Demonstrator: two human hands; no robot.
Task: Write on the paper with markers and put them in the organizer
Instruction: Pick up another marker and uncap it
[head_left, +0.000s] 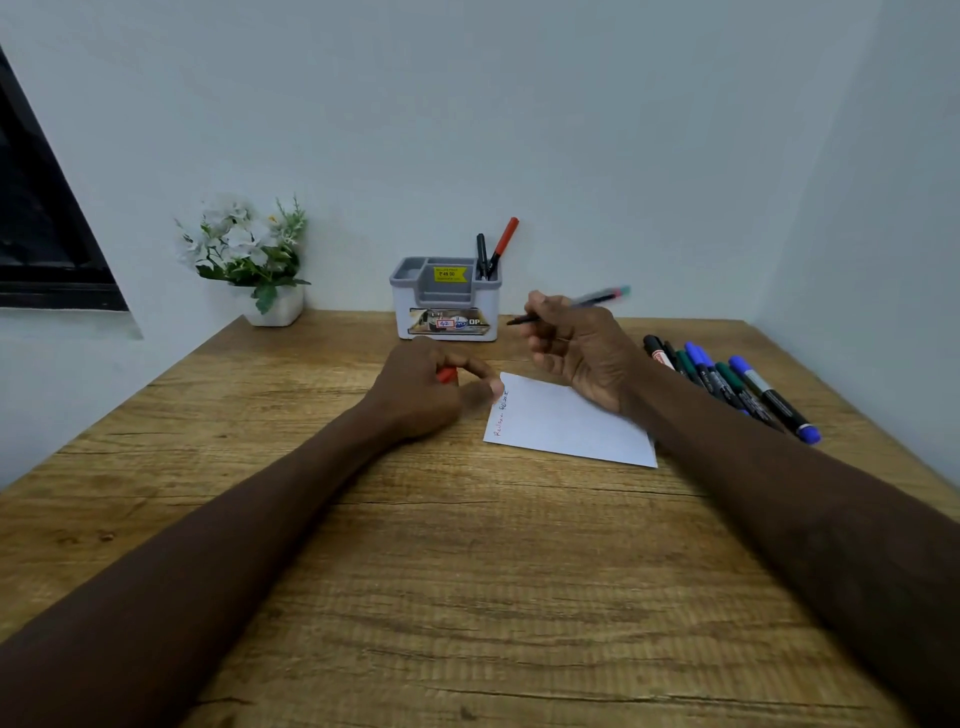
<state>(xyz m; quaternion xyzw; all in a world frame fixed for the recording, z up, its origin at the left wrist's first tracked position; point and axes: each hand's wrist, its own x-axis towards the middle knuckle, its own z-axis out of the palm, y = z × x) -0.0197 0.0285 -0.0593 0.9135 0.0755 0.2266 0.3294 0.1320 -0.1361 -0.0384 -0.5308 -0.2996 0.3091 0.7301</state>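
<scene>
A white sheet of paper (566, 423) lies on the wooden desk (467, 571), with a little writing along its left edge. My right hand (576, 348) hovers above the paper's far end, shut on a thin uncapped marker (597, 300) whose dark tip points left; the marker is blurred. My left hand (431, 387) rests just left of the paper, closed around a small red cap (445, 375). The white and grey organizer (447, 299) stands at the back against the wall, holding a black marker (481, 254) and a red marker (504, 241) in its right compartment.
Several capped markers (727, 382), blue, green and black, lie in a row at the desk's right side near the wall. A white pot of artificial flowers (249, 260) stands at the back left. A dark window frame (41, 234) is on the left wall.
</scene>
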